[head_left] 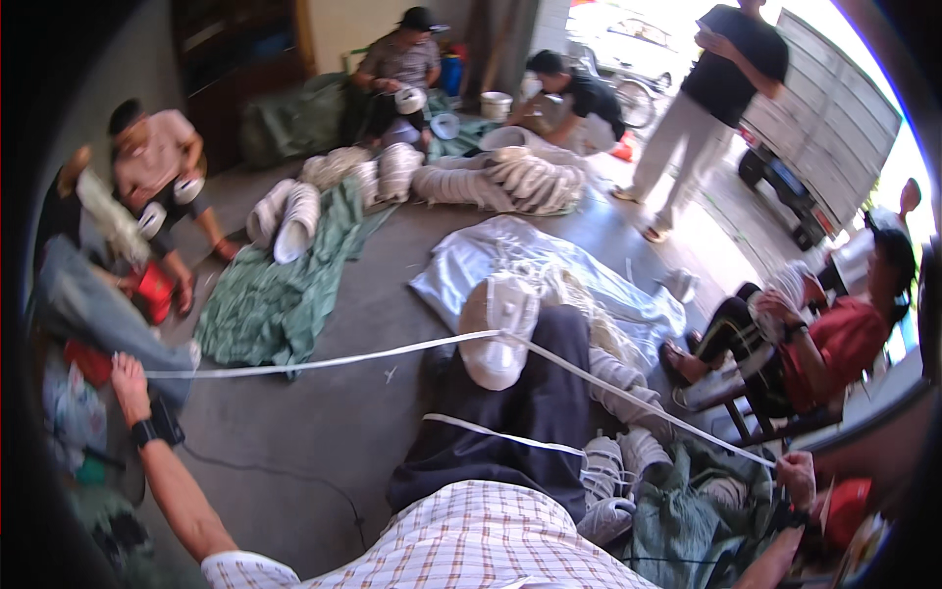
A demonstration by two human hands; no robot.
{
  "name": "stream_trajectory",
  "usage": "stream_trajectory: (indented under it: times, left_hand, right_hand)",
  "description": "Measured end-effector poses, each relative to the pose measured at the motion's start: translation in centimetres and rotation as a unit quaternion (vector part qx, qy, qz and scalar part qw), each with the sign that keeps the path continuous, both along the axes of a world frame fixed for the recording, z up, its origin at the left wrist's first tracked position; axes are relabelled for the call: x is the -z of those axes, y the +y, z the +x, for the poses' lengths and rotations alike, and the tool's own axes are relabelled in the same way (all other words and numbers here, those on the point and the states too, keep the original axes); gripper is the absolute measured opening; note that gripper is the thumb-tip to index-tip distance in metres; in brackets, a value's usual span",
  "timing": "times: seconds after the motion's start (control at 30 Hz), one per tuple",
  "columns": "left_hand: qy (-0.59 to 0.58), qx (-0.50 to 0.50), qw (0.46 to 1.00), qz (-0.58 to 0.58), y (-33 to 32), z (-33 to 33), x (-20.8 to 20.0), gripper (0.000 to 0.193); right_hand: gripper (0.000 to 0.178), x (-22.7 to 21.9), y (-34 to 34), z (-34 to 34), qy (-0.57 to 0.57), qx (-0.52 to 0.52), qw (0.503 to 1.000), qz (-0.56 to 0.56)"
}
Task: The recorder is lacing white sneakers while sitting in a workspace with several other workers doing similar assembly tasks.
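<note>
A white sneaker (pixel 486 309) rests on my dark-trousered knee, its toe toward me. From its front, a white shoelace (pixel 314 364) runs taut out to both sides. At the far left my left hand (pixel 130 388) is closed around one end of it, arm stretched out. On the opposite side, my right hand (pixel 797 476) grips the other end low at the right, with a short tail hanging below the fingers. Another white lace (pixel 505 435) lies across my thigh. Several pale laced sneakers (pixel 603 471) are beside my right leg.
A light blue sheet (pixel 471 255) with a bundle of loose laces (pixel 579 304) lies ahead. Green sacking (pixel 280 285) and stacked shoe uppers (pixel 500 182) are farther off. People sit around handling shoes; one person (pixel 721 98) stands near a truck (pixel 829 108). A dark cable (pixel 294 476) crosses the floor.
</note>
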State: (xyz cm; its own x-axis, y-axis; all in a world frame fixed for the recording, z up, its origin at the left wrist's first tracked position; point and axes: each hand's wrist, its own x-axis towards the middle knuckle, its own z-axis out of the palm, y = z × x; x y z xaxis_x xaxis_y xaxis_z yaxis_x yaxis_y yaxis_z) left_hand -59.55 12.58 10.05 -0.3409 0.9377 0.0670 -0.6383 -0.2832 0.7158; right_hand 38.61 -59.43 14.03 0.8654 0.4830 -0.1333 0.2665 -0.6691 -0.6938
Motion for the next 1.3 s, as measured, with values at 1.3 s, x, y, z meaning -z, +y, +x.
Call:
stream_trajectory:
  times: [1.3]
  left_hand:
    - [0.163,0.612,0.773,0.027,-26.7,56.0,0.9,0.023]
  right_hand:
    - [0.038,-2.3,32.1,-26.8,-0.136,-0.560,0.797,0.181]
